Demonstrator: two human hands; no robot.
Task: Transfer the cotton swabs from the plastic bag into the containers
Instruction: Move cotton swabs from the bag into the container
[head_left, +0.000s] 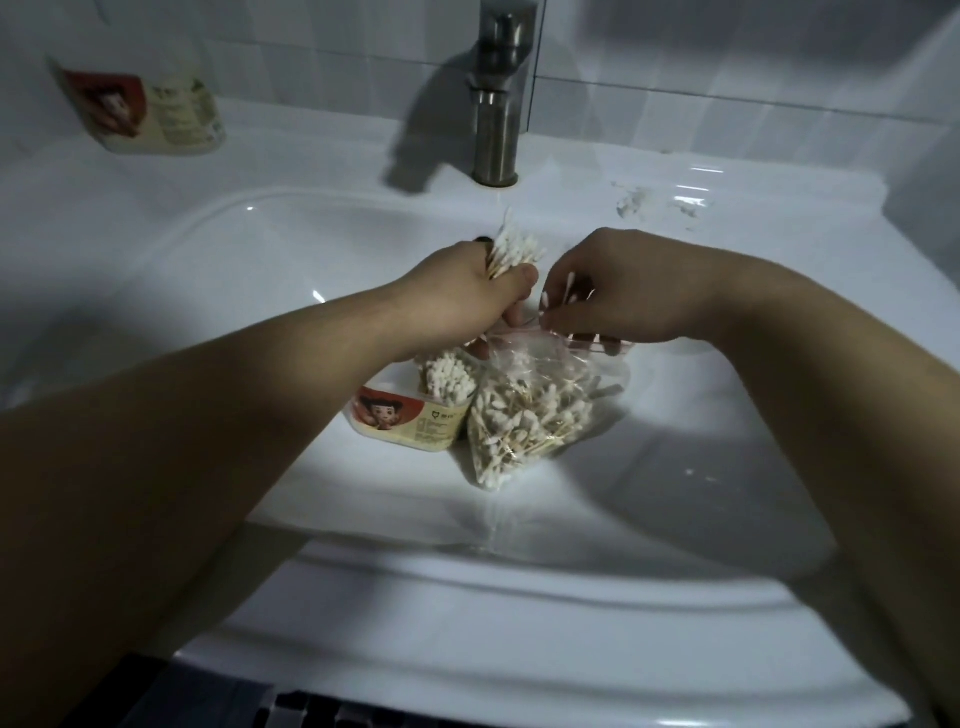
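Two bunches of cotton swabs are out of the bag at this point. My left hand (467, 283) is clenched round the thick bundle (511, 249), whose cotton tips fan upward and away from me. My right hand (623, 291) pinches only a few loose swabs (558, 300) between fingertips and thumb; its lower fingers seem to hold the bag's mouth as well, though I cannot tell for sure.

I place everything from the open container (410, 418) in the sink (675, 467). It is partly filled, with a cluster of swabs (448, 375) standing tips up. The plastic bag (535, 410) lies touching its right side, and many swabs remain in it, jumbled in every direction. My left hand is just above and beyond the container, with the bundle's long axis running roughly up and down, close to the line of the swabs that already stand in it. My right hand is above and to the right of the container, over the bag's mouth. A second container (150, 111) stands far to the upper left on the ledge, and the faucet (496, 119) rises well beyond.

My left hand is the nearer one, so I judge that its bundle goes in next, stems first, straight down into the free space beside the standing cluster. The risk I see is stems splaying and catching on the rim.
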